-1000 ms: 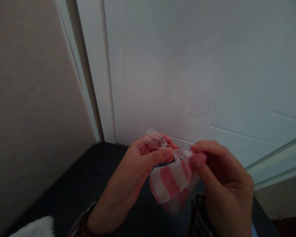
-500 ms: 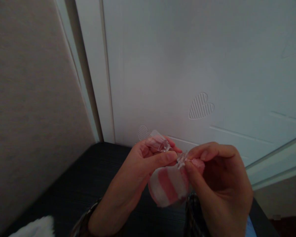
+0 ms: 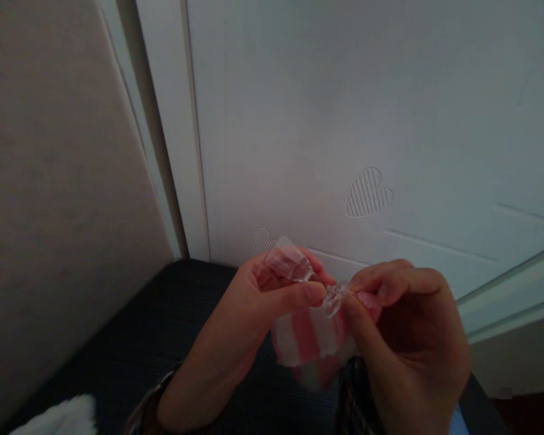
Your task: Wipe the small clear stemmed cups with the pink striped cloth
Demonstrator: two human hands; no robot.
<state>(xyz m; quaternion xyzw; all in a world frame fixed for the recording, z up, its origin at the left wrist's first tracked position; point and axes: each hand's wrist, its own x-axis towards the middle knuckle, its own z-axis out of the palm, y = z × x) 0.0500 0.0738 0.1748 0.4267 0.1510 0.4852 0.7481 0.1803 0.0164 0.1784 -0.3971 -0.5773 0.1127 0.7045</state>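
In the head view my left hand (image 3: 254, 314) is closed, thumb against fingers, on a clear plastic wrapper (image 3: 284, 260) whose loose end sticks up over the palm. The plastic is gathered and crumpled between my two hands. My right hand (image 3: 408, 326) pinches the gathered part beside a small pink end (image 3: 369, 302). Below hangs a soft-looking pink-and-white striped piece (image 3: 306, 338), partly behind my left thumb. Whether the stripes are on the wrapper or on something inside it, I cannot tell.
A dark table top (image 3: 163, 338) lies below my hands. Behind it stands a white panel (image 3: 290, 133) with embossed hearts, and a beige wall (image 3: 58, 157) is on the left. Something white and fluffy (image 3: 63, 417) lies at the bottom left; a blue edge (image 3: 457, 423) shows at the lower right.
My right hand has shifted slightly right. The gathered plastic between the hands has changed shape, and the striped piece has turned and hangs a little lower.
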